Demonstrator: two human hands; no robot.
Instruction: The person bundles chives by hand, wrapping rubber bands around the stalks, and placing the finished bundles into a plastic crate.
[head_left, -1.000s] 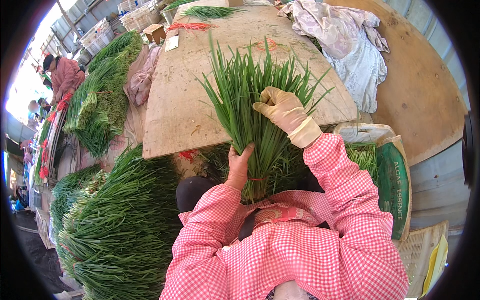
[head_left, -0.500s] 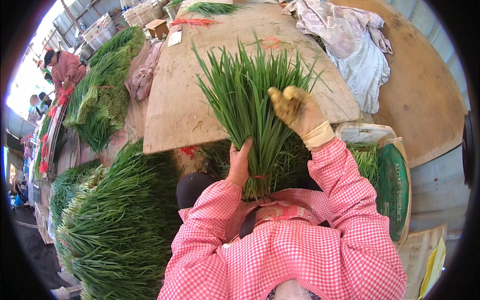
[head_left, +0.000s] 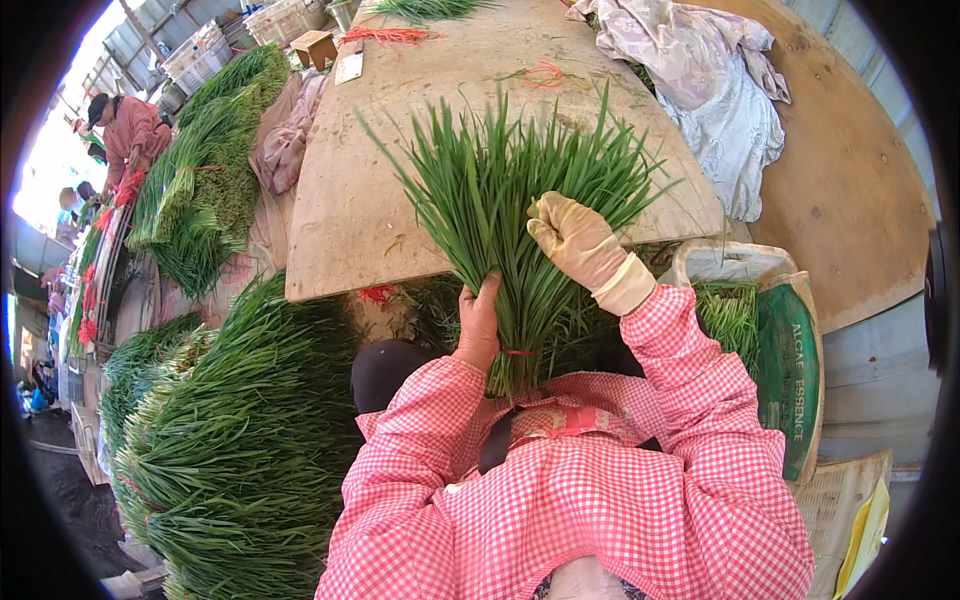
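Observation:
A thick bunch of garlic chives [head_left: 515,240] stands upright before me, its leaves fanning out at the top. A red band [head_left: 519,352] ties it near the base. My left hand [head_left: 480,320], bare, is wrapped round the bunch's left side above the band. On the right side of the leaves is my right hand [head_left: 578,245], in a stained pale glove. Its fingers are curled into a pinch; a small greenish bit shows at the fingertips, too little to name. The bunch's cut ends come down close to my checked apron.
A wooden board [head_left: 400,190] lies ahead, with red ties [head_left: 543,74] on it. Big chive heaps [head_left: 240,440] are at left. A crate [head_left: 735,262] with chives and a green sack [head_left: 785,370] stand at right. Cloths [head_left: 720,120] lie at the far right. A co-worker [head_left: 130,135] bends at far left.
My right hand has turned and shifted slightly left and down along the leaves, its fingers now pointing left. The leaf tops spread wider. My left hand keeps its hold.

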